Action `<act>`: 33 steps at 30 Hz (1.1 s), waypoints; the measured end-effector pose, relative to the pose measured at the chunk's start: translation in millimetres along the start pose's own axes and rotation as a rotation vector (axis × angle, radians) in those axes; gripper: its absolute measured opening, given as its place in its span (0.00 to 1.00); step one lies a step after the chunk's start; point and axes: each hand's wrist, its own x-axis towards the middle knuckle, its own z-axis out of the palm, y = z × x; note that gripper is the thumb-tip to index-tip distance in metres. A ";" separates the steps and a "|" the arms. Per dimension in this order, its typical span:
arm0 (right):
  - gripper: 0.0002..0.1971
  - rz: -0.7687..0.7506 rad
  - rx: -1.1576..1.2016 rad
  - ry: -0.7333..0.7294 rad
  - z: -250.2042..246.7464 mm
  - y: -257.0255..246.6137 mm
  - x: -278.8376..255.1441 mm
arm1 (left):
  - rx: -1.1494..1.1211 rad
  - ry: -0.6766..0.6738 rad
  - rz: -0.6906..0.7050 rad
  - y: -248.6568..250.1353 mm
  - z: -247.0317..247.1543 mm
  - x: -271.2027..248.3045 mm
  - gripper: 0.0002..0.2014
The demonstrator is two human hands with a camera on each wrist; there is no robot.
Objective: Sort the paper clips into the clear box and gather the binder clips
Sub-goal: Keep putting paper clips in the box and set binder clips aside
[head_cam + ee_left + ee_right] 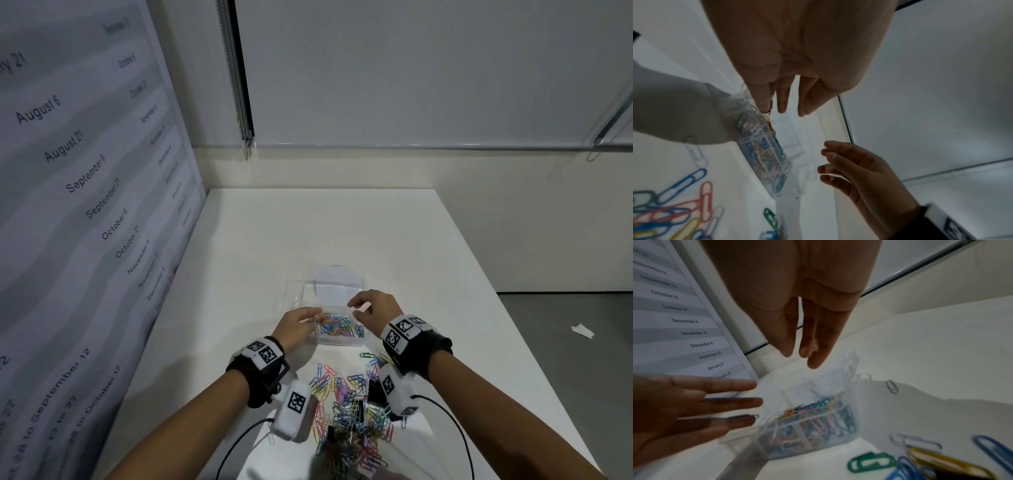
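The clear box [339, 341] sits mid-table with its lid [339, 284] swung open at the back, and it holds many coloured paper clips [337, 325]. My left hand [313, 313] hovers over the box's left end with its fingers straight; a small clip [769, 108] lies against its fingertips. My right hand [359, 308] hangs above the box's right end, fingers relaxed and empty. A loose pile of paper clips [346, 404] lies between my wrists, nearer me. Black binder clips [375, 390] are mixed into it. From the right wrist, the box [807, 426] is below my fingers [789, 347].
A wall panel [85, 171] printed with dates stands along the table's left side. The table's right edge [513, 308] drops to a grey floor with a white scrap [582, 330]. Black cables [455, 428] trail from both wrist cameras. White tabletop [325, 233] stretches beyond the box.
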 end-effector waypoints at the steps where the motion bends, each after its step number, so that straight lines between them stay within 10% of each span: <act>1: 0.08 -0.003 -0.008 -0.011 2.3 1.5 -2.0 | -0.001 -0.004 0.035 -1.5 -0.5 -2.9 0.17; 17: 0.20 -0.094 -0.420 -0.479 52.1 24.1 -43.4 | 0.210 0.020 0.166 -8.6 10.0 -5.7 0.15; 29: 0.15 -0.006 -0.218 -0.323 35.8 22.7 -43.4 | 0.268 -0.090 0.249 -2.5 11.7 -14.1 0.16; 33: 0.09 -0.005 -0.135 -0.222 22.8 18.5 -30.6 | 0.615 -0.213 0.211 -18.0 17.2 -21.4 0.14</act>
